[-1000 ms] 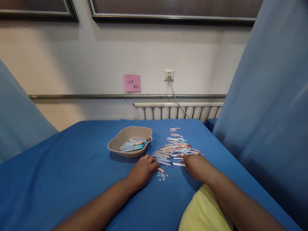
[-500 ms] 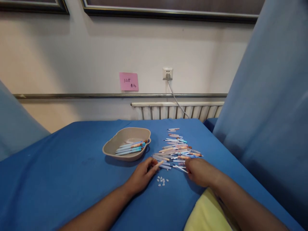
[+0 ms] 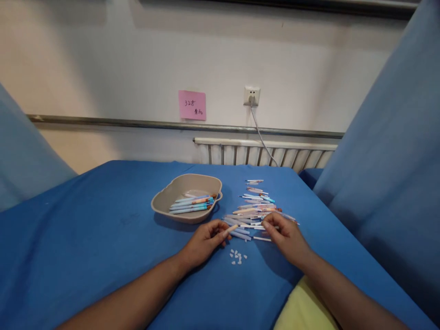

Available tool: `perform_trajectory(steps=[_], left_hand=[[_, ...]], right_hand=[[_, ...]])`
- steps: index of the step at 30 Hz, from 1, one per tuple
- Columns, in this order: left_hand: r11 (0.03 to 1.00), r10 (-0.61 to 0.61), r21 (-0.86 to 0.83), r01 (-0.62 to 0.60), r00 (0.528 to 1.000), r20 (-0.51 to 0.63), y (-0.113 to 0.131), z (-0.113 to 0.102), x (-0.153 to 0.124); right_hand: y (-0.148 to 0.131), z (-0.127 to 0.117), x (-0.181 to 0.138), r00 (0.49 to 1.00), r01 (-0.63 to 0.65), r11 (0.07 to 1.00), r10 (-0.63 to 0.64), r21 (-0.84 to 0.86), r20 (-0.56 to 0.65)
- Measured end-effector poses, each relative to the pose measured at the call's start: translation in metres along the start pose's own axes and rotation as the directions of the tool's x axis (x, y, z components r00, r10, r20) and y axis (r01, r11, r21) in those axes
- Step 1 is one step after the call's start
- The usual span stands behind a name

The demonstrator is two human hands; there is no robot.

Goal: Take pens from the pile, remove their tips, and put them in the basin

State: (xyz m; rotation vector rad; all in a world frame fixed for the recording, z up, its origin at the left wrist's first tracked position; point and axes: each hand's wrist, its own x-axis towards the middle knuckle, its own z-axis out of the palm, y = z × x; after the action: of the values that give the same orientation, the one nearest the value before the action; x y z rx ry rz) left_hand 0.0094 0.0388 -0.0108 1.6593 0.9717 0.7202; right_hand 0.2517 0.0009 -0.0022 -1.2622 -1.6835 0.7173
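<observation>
My left hand [image 3: 205, 238] rests on the blue table [image 3: 103, 238] with its fingers pinched on a pale orange pen barrel [image 3: 231, 228]. My right hand [image 3: 287, 237] is curled at the near edge of a pile of pens and pen parts [image 3: 256, 211], its fingertips pinching a thin white refill [image 3: 252, 227]. Several tiny white caps [image 3: 238, 257] lie on the cloth between my hands. A beige tray [image 3: 167, 210] left of the pile holds several assembled pens [image 3: 192, 204].
Blue curtains hang at the left [image 3: 24, 151] and right [image 3: 388, 174]. A radiator [image 3: 264, 155] and a wall socket [image 3: 252, 96] with a cable are behind the table. A pink note [image 3: 192, 105] is stuck on the wall. A yellow cloth [image 3: 302, 311] lies under my right forearm.
My left hand picked the orange barrel off the table and lifted it. My right hand moved up from the pile's edge and pinched a thin refill. The view tilted down slightly.
</observation>
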Motion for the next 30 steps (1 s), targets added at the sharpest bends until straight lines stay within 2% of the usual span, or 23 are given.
perform_trajectory(steps=[3, 7, 11, 20, 30], left_hand=[[1.0, -0.01, -0.026, 0.01, 1.0, -0.011, -0.0005, -0.0001, 0.0], [1.0, -0.014, -0.016, 0.014, 1.0, -0.009, 0.0015, 0.001, -0.0003], [1.0, -0.008, 0.005, 0.008, 1.0, 0.002, 0.0048, 0.0025, -0.0011], [1.0, 0.017, 0.023, -0.017, 1.0, 0.01, 0.0022, 0.0022, -0.0027], [0.993, 0.04, 0.107, -0.04, 0.999, 0.004, 0.0082, 0.0021, -0.0054]], right_hand=[[0.0018, -0.0008, 0.0019, 0.988, -0.08, 0.981, 0.101, 0.174, -0.118], [-0.0001, -0.0038, 0.002, 0.983, -0.108, 0.961, 0.142, 0.256, -0.118], [-0.0026, -0.0044, 0.0002, 0.987, -0.115, 0.968, 0.136, 0.225, -0.083], [0.0029, -0.0059, 0.0018, 0.985, -0.106, 0.981, 0.126, 0.165, -0.115], [0.0031, -0.0008, -0.001, 0.998, -0.051, 0.996, 0.054, 0.071, -0.039]])
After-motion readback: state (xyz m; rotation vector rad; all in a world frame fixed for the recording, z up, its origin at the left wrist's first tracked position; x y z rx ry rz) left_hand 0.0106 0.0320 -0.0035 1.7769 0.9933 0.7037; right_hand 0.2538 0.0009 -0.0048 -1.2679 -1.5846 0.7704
